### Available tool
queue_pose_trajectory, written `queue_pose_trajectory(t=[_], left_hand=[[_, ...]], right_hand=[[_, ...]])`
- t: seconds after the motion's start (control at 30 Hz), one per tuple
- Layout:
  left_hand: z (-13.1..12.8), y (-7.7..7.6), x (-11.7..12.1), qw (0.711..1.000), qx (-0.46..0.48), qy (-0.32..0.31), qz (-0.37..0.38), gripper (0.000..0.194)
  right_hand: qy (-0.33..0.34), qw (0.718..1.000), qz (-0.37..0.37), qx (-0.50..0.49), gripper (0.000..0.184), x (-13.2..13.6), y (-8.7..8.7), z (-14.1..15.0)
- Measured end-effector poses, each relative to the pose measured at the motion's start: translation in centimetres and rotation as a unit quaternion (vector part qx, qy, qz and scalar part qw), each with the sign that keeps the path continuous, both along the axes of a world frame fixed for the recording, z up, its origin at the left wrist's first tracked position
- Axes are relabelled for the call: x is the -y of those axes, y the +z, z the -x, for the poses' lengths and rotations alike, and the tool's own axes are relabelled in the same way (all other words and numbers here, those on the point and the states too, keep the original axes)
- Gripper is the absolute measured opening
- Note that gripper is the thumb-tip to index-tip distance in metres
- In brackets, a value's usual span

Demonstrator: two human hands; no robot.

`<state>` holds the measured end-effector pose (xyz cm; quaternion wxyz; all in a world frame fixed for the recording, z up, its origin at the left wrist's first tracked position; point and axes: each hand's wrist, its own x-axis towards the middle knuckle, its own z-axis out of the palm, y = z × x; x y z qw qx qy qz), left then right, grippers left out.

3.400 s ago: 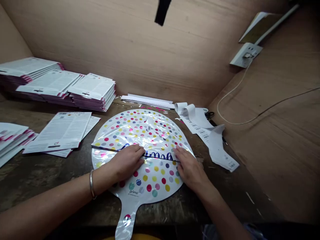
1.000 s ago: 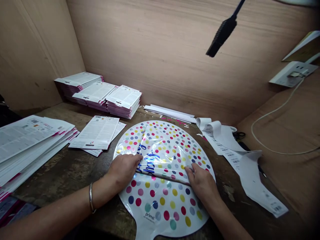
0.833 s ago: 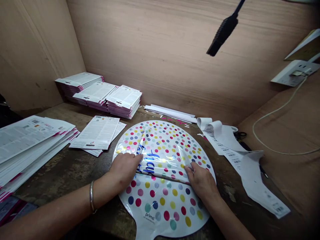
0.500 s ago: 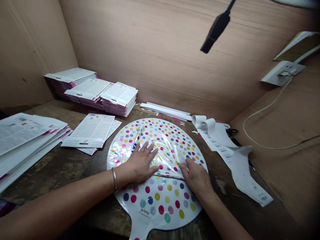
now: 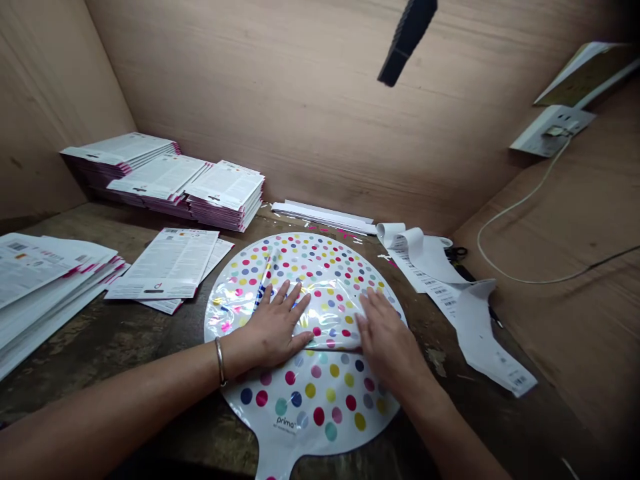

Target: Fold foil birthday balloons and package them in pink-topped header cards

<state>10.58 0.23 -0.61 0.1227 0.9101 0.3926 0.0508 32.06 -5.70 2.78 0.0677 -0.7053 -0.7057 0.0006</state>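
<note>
A round foil balloon (image 5: 320, 393), white with coloured dots, lies flat on the dark table with its tail toward me. Its upper layer is folded over, leaving a crease across the middle, and blue lettering shows in part beside my left fingers. My left hand (image 5: 277, 327) rests on the folded layer with fingers spread and palm down. To the right, my right hand (image 5: 390, 333) lies along the balloon's right side with its fingers stretched out; it is slightly blurred. Printed "prima" shows near the tail.
Stacks of printed cards (image 5: 220, 190) stand at the back left. Two loose cards (image 5: 163, 267) and a pile of larger packets (image 5: 45, 280) lie left. A curled strip of barcode labels (image 5: 480, 333) runs along the right, near scissors (image 5: 456, 253). Paper strips (image 5: 323, 217) lie behind.
My left hand has gone from gripping the folded layer to lying spread on it. My right hand has let go of its pinch at the right side and now lies flat.
</note>
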Motion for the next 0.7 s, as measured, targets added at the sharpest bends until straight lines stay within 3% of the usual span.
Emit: queue_pose_trajectory(t=[0.07, 0.13, 0.27, 0.33, 0.4, 0.5, 0.53, 0.63, 0.7], left_hand=[[0.1, 0.2, -0.1, 1.000, 0.001, -0.007, -0.002, 0.073], [0.7, 0.5, -1.2, 1.000, -0.011, 0.003, 0.000, 0.076], [2.7, 1.7, -5.1, 0.990, -0.049, 0.132, -0.013, 0.063], [3.4, 2.1, -5.8, 0.979, -0.048, 0.193, -0.038, 0.055], [3.8, 2.1, -4.9, 0.983, -0.037, 0.173, -0.055, 0.053], [4.7, 1.3, -2.1, 0.998, -0.022, 0.044, -0.029, 0.054], [5.3, 1.0, -1.4, 0.999, -0.026, 0.029, -0.013, 0.054], [7.7, 1.1, -0.9, 0.997, -0.028, 0.078, 0.010, 0.061], [8.7, 2.0, -2.0, 0.991, 0.029, 0.122, 0.044, 0.071]], right_hand=[[0.083, 0.996, 0.002, -0.028, 0.049, -0.9, -0.4, 1.7], [0.127, 0.990, 0.050, -0.045, 0.049, -1.5, -1.2, 3.4], [0.122, 0.987, 0.088, -0.052, 0.050, -1.5, -2.1, 4.5], [0.118, 0.987, 0.098, -0.054, 0.050, -1.4, -2.0, 4.2], [0.114, 0.987, 0.103, -0.054, 0.050, -1.4, -2.0, 3.9], [0.114, 0.987, 0.099, -0.053, 0.051, -1.5, -2.1, 3.8], [0.115, 0.987, 0.099, -0.054, 0.051, -1.5, -2.1, 3.8], [0.114, 0.985, 0.111, -0.061, 0.052, -1.6, -2.1, 3.9], [0.111, 0.984, 0.122, -0.065, 0.053, -1.5, -1.9, 4.0]])
